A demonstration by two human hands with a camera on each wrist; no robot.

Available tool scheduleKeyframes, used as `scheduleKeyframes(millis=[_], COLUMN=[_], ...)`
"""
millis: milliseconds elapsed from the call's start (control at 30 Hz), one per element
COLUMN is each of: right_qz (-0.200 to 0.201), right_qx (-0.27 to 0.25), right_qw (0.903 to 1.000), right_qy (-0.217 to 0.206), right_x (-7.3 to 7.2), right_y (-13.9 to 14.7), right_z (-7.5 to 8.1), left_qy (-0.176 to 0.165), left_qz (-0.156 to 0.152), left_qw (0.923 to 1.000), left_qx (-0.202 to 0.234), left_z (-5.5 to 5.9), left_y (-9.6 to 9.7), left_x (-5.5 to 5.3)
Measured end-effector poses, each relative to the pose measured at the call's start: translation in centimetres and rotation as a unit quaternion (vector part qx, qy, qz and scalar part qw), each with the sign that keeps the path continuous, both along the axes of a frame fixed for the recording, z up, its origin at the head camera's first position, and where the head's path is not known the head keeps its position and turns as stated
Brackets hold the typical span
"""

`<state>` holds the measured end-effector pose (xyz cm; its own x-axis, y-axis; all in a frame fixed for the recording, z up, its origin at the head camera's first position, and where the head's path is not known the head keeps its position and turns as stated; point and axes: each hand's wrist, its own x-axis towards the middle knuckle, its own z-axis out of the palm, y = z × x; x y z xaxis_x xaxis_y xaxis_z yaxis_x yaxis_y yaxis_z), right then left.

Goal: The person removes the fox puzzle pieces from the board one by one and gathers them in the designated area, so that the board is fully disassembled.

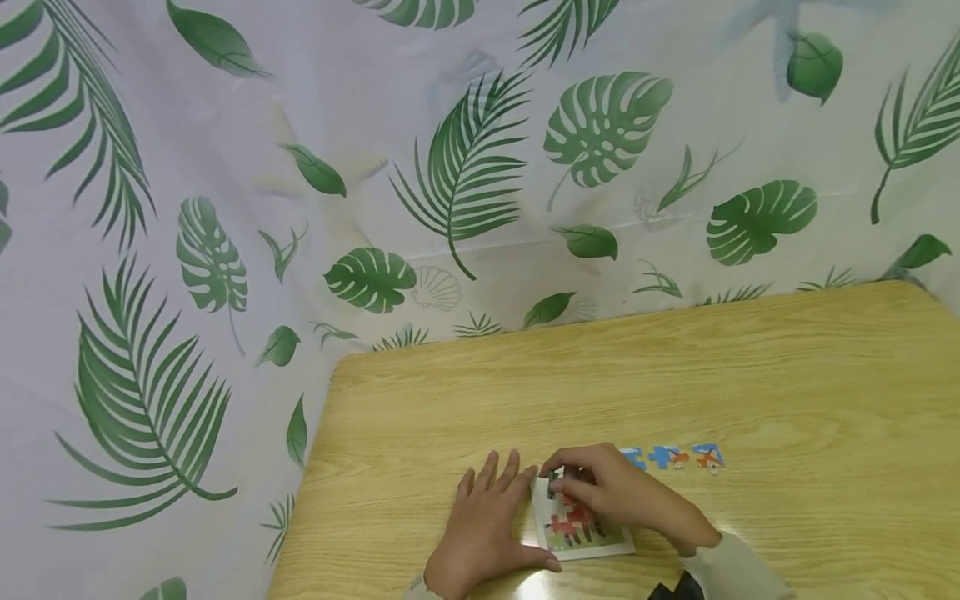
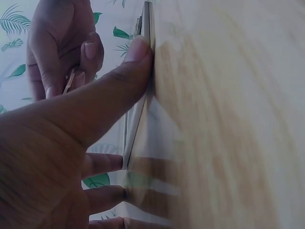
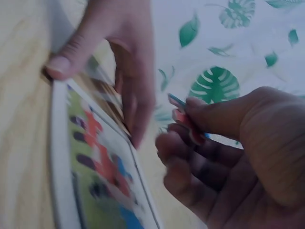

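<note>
Above the board (image 1: 592,553), the puzzle piece (image 3: 183,119) slants.

The left hand (image 1: 486,527) is splayed, the right hand (image 1: 611,485) pinching.

In the head view, the right hand (image 1: 611,492) covered the upper right part of the puzzle board (image 1: 592,553) and part of the nearest loose piece (image 1: 633,457). The held piece (image 3: 187,119) was largely hidden by the fingers (image 3: 219,117); its motif was indistinct. The right wrist view showed the board's picture blurred, its near end cut off. The left wrist view hid the board's face, seen edge-on. A black object (image 1: 678,588), unidentifiable, was cropped by the head view's lower edge.
</note>
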<state>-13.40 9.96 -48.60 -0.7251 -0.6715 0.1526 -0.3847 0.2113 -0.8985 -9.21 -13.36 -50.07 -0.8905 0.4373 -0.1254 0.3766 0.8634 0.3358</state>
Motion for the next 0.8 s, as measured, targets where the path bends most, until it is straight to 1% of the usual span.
scheduleKeyframes(millis=[100,167,300,467,533,600,733,800], right_qz=[0.004,0.001,-0.019,-0.059,-0.080,-0.100,-0.122,-0.125], right_qx=[0.000,0.006,0.020,0.001,-0.003,0.003,0.028,0.043], right_qw=[0.9998,0.9997,0.9995,0.9978,0.9966,0.9950,0.9905,0.9889], right_qy=[-0.020,-0.024,-0.016,-0.031,-0.020,0.005,0.058,0.068], right_x=[-0.1,-0.1,-0.3,-0.5,-0.5,-0.4,-0.2,0.0], right_y=[1.2,2.0,3.9,6.5,7.6,8.5,9.6,9.9], right_z=[0.3,0.5,0.5,0.2,0.2,0.2,0.1,-0.1], left_qy=[0.002,0.003,0.008,0.005,0.004,0.004,0.010,0.013], left_qz=[0.001,0.001,-0.001,-0.001,-0.001,-0.004,-0.007,-0.007], left_qw=[1.0000,1.0000,1.0000,1.0000,1.0000,1.0000,0.9999,0.9999], left_qx=[-0.001,0.000,0.001,0.000,0.001,0.000,-0.003,-0.003], left_z=[0.0,0.0,-0.1,-0.1,-0.1,-0.1,-0.1,-0.1], left_y=[0.0,0.1,0.0,0.0,0.0,0.0,0.0,0.0], left_x=[0.1,0.1,0.0,-0.1,-0.1,-0.1,-0.1,0.0])
